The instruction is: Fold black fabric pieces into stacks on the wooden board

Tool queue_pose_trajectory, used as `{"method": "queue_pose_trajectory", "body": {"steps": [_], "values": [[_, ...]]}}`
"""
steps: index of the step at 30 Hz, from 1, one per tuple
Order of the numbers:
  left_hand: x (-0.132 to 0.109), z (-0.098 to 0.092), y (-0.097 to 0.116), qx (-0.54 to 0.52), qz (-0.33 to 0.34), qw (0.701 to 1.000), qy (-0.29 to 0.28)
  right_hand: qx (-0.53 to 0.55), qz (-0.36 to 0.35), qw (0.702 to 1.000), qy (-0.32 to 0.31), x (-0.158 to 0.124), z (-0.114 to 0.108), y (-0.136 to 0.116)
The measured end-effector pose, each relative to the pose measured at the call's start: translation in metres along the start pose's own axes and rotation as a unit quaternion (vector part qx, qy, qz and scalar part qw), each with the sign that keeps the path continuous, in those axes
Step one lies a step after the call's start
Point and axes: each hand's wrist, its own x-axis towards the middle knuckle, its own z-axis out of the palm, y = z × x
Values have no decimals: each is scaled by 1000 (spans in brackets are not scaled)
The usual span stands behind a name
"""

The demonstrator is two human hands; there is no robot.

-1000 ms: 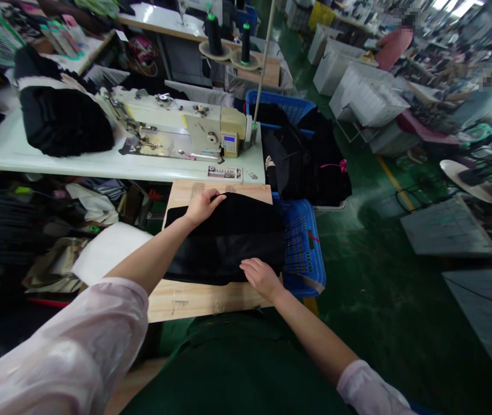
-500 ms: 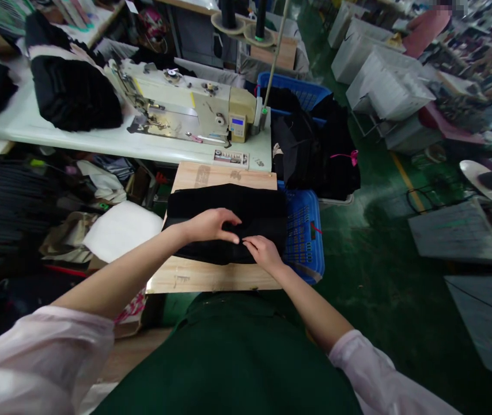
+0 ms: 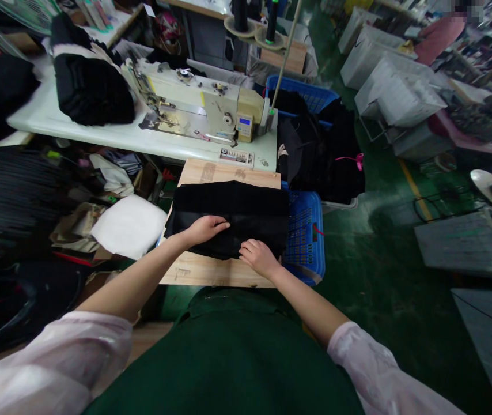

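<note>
A folded black cloth [image 3: 233, 219] lies on a pale wooden board [image 3: 224, 173], its right end reaching the rim of a blue plastic basket [image 3: 306, 236]. My left hand [image 3: 206, 229] lies across the cloth's left part, fingers closed together on it. My right hand [image 3: 260, 257] sits at the cloth's lower edge, fingers curled over the fold. Both bare forearms come out of pale pink sleeves. The board's front edge shows below the cloth.
An industrial sewing machine [image 3: 198, 101] stands on a white table [image 3: 56, 118] beyond the board, beside a stack of black fabric [image 3: 90, 86]. Black garments [image 3: 319, 150] fill a blue basket to the right. A white sheet [image 3: 129, 226] lies left. A co-worker in pink [image 3: 438, 37] is far right.
My hands, close together at the cloth's middle half a second ago, have moved apart, the left towards the cloth's left end. The cloth now looks flatter, and the view has shifted slightly.
</note>
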Motion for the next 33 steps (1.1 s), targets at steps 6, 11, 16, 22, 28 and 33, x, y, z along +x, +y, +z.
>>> {"method": "queue_pose_trajectory", "body": {"steps": [6, 11, 16, 22, 28, 33], "values": [[-6, 5, -3, -72, 34, 996, -27, 91, 14, 996, 23, 4, -1, 10], [-7, 7, -6, -80, 24, 996, -43, 139, 30, 990, 9, 7, -9, 13], [-3, 4, -4, -72, 16, 996, -41, 78, -4, 997, -14, 6, -9, 11], [-4, 5, -2, -67, 14, 996, -51, 69, -7, 998, -9, 6, -7, 12], [-6, 3, 0, -73, 15, 996, -55, 52, -23, 998, -11, 7, -6, 11], [-5, 3, -1, -65, 14, 996, -57, 0, 1, 999, -39, 11, -5, -1]]}}
